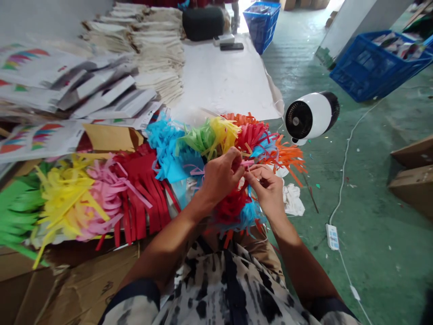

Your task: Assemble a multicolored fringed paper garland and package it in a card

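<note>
My left hand (223, 174) and my right hand (269, 187) meet in front of me, fingers pinched on a pink paper strip (248, 163). Fringed tissue-paper tassels surround them: a yellow tassel (225, 133) and a green tassel (199, 140) lie beyond, and an orange tassel (287, 155) spreads to the right. Under my hands hang a red tassel (232, 205) and a blue tassel (250, 214). Exactly how the strip is fastened is hidden by my fingers.
Fringed paper in red (144, 198), pink (104, 194), yellow (67, 194) and green (18, 203) lies at left. Printed packets (101, 90) are piled behind. A white fan (313, 116) stands right, near a power strip (332, 237) and blue crates (361, 67).
</note>
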`<state>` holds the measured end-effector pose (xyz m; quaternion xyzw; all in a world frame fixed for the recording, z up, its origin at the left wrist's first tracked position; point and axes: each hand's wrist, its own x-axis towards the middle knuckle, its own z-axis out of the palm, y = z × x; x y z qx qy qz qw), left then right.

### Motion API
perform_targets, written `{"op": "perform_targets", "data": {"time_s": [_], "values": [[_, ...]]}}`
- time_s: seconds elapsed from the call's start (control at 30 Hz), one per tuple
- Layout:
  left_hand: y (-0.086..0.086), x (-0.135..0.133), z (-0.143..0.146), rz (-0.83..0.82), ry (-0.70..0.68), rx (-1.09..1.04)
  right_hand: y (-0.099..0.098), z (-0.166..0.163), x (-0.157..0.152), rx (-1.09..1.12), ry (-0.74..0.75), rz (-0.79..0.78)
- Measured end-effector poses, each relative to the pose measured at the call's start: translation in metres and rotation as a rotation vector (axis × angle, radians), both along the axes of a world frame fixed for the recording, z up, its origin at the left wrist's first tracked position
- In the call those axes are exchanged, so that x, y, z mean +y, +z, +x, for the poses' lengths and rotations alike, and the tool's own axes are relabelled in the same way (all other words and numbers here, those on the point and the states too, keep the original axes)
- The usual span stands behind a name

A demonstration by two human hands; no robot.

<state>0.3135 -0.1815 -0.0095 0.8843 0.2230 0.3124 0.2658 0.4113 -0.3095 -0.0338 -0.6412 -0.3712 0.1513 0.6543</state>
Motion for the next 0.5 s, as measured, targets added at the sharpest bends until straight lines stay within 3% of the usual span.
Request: {"op": "perform_targets", "data": {"time_s": [0.17, 0.27, 0.37, 0.5], "values": [[-0.009, -0.003, -0.002, 0.204, -0.049, -0.026, -0.003, -0.002, 0.001, 0.165, -0.004, -0.034], [-0.008, -0.005, -0.006, 0.22, -0.162, -0.07, -0.005, -0.003, 0.0, 0.209, -0.03, -0.053], [-0.003, -0.007, -0.011, 0.007, -0.276, -0.11, -0.006, -0.002, -0.001, 0.208, -0.036, -0.045], [-0.001, -0.005, -0.01, -0.482, -0.228, -0.16, -0.005, -0.001, -0.003, 0.151, -0.022, -0.04]]}}
